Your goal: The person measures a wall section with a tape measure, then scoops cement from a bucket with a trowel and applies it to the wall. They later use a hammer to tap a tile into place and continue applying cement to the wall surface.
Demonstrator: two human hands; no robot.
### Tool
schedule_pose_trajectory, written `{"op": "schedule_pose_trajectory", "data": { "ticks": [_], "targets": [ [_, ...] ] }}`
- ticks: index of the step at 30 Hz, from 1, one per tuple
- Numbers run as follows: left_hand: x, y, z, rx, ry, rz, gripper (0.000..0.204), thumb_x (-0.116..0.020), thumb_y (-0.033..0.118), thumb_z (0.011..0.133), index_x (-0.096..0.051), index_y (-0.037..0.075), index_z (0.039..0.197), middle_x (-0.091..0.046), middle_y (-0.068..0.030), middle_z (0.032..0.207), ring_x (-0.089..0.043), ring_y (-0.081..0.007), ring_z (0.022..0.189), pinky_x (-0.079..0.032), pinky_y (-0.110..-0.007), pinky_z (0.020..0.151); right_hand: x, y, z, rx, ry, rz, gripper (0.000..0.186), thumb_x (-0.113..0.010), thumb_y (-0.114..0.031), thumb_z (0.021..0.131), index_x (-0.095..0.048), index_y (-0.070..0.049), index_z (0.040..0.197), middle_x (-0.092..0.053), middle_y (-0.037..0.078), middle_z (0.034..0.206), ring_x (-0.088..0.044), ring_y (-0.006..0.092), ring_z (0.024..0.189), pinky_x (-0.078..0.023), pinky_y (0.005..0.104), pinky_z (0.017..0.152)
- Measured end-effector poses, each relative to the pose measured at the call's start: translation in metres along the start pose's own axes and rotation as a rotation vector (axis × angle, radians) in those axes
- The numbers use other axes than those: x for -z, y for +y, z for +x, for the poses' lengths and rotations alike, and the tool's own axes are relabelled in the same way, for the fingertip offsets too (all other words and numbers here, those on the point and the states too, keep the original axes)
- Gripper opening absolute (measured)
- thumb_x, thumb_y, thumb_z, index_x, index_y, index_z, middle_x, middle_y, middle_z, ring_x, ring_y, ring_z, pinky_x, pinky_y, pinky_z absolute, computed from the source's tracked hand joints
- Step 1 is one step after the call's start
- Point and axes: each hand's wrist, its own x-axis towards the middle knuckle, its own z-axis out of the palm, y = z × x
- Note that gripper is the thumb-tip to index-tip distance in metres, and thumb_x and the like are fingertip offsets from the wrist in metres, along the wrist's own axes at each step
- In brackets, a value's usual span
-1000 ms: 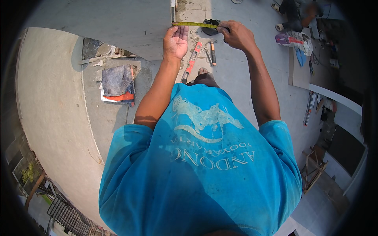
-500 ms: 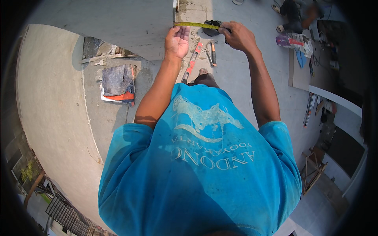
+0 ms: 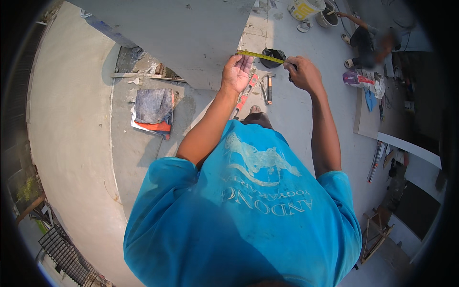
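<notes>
A bright blue short-sleeved T-shirt [image 3: 248, 215] is worn; a faded pale animal graphic and lettering are printed across it; both forearms are left bare below the sleeves.

Bright hazy daylight, soft shadows on the floor, fisheye bending and dark rim
</notes>
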Motion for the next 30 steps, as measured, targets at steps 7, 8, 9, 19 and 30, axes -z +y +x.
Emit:
{"op": "schedule_pose_trajectory", "data": {
  "ticks": [7, 8, 9, 19, 30],
  "targets": [
    [-0.003, 0.003, -0.004, 0.041, 0.04, 0.018, 0.016, -0.065, 0.005, 0.087, -0.06, -0.001, 0.1, -0.062, -0.0122, 0.108, -0.061, -0.0237, 0.107, -0.052, -0.037, 0.106, 0.0, -0.004, -0.006, -0.027, 0.023, -0.028, 0.02, -0.062, -0.028, 0.094, -0.073, -0.015, 0.103, -0.066, 0.008, 0.092, -0.064, 0.0306, 0.09, -0.05, 0.0439, 0.075],
    [-0.005, 0.004, -0.004, 0.045, 0.044, 0.007, 0.016, -0.065, 0.003, 0.087, -0.058, -0.001, 0.101, -0.061, -0.0126, 0.108, -0.061, -0.0244, 0.107, -0.052, -0.038, 0.106, 0.002, -0.006, -0.006, -0.037, 0.017, -0.019, 0.019, -0.062, -0.028, 0.094, -0.073, -0.015, 0.102, -0.066, 0.008, 0.092, -0.064, 0.0305, 0.091, -0.05, 0.044, 0.075],
    [-0.006, 0.005, -0.005, 0.048, 0.049, -0.002, 0.017, -0.065, 0.001, 0.086, -0.057, -0.002, 0.101, -0.06, -0.013, 0.108, -0.061, -0.0251, 0.106, -0.053, -0.038, 0.106, 0.006, -0.009, -0.006, -0.061, -0.018, -0.013, 0.022, -0.058, -0.028, 0.093, -0.074, -0.018, 0.104, -0.068, 0.012, 0.099, -0.065, 0.0326, 0.097, -0.051, 0.0468, 0.079],
    [0.005, 0.004, 0.002, 0.063, 0.047, 0.0, 0.015, -0.064, 0.002, 0.088, -0.057, 0.0, 0.1, -0.06, -0.0129, 0.108, -0.062, -0.0247, 0.106, -0.054, -0.039, 0.104, 0.004, -0.01, -0.01, -0.083, -0.015, -0.028, 0.022, -0.058, -0.03, 0.093, -0.074, -0.019, 0.103, -0.068, 0.011, 0.099, -0.064, 0.0327, 0.098, -0.051, 0.0503, 0.08],
    [0.007, 0.018, -0.013, 0.284, -0.042, 0.339, 0.046, -0.07, 0.015, 0.089, -0.052, 0.002, 0.13, -0.061, -0.0097, 0.123, -0.06, -0.0234, 0.113, -0.05, -0.041, 0.104, -0.005, 0.023, -0.016, -0.19, 0.045, 0.397, 0.021, -0.061, -0.029, 0.094, -0.069, -0.009, 0.094, -0.062, 0.006, 0.081, -0.06, 0.0218, 0.077, -0.048, 0.038, 0.069]
  ]
}}
